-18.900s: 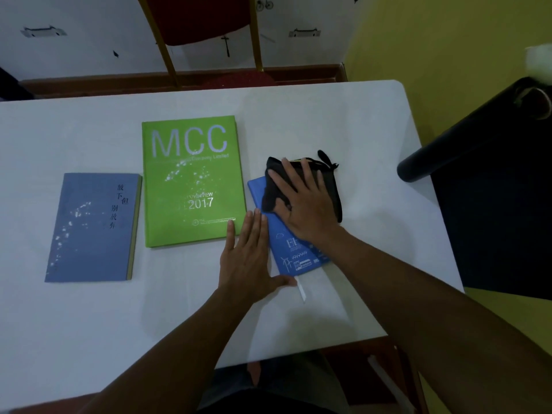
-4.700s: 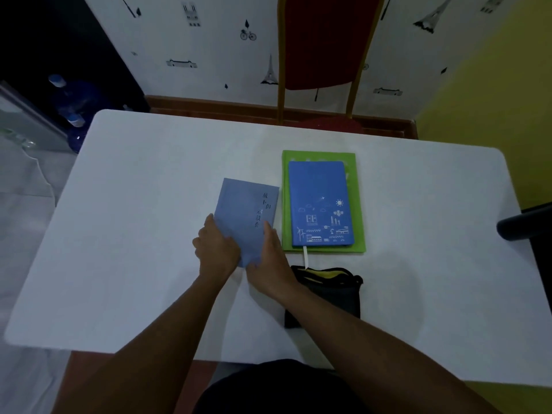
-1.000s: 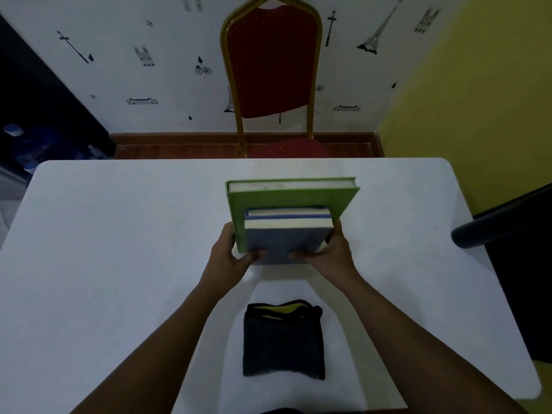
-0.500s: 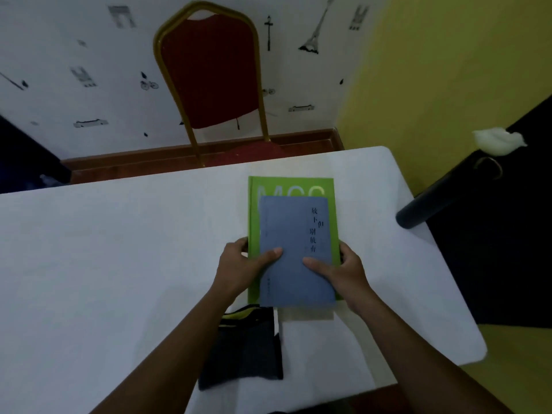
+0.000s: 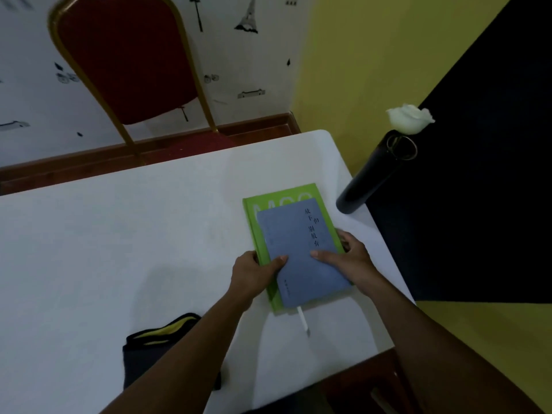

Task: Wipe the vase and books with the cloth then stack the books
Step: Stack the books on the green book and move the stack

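White table (image 5: pixel 119 234): book stack (image 5: pixel 301 252), cloth (image 5: pixel 140 363), vase (image 5: pixel 367 177)

This looks like a plain room in a home or a small meeting room, not a workshop or kitchen. A white table (image 5: pixel 119 234) stands close to a wall (image 5: pixel 245 70) papered with small black drawings of towers and bicycles, beside a yellow wall (image 5: pixel 373 70). A red padded chair (image 5: pixel 125 55) with a gold frame stands behind the table's far edge, above a wooden skirting board (image 5: pixel 89 165).

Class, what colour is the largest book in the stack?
Bright green, seen in the head view.
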Available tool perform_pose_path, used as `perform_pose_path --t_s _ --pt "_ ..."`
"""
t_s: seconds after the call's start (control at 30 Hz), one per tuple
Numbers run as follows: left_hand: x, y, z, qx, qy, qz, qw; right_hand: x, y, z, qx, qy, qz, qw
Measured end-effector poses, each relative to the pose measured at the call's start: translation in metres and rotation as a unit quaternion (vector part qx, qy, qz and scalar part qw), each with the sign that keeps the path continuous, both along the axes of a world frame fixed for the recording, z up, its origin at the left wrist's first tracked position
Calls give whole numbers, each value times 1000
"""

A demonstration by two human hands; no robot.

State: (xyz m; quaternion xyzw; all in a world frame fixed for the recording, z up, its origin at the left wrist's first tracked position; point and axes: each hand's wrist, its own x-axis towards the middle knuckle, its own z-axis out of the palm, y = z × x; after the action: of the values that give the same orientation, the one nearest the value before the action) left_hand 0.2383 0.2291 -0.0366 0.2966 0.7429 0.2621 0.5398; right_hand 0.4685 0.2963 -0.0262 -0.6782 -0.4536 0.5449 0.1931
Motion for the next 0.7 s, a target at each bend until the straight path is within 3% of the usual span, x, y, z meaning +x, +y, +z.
perform_pose_path --t_s 0.2,0.4,0.7 --pt "25 15 -13 -23 42 -15 999 16 36 -9 -6 -139 88 986" --pt "25 24 -14 -40 88 -49 994 25 51 -26 -24 -130 141 981" --pt "20 35 -7 -16 115 -83 990 20 51 -22 -29 -152 130 979"
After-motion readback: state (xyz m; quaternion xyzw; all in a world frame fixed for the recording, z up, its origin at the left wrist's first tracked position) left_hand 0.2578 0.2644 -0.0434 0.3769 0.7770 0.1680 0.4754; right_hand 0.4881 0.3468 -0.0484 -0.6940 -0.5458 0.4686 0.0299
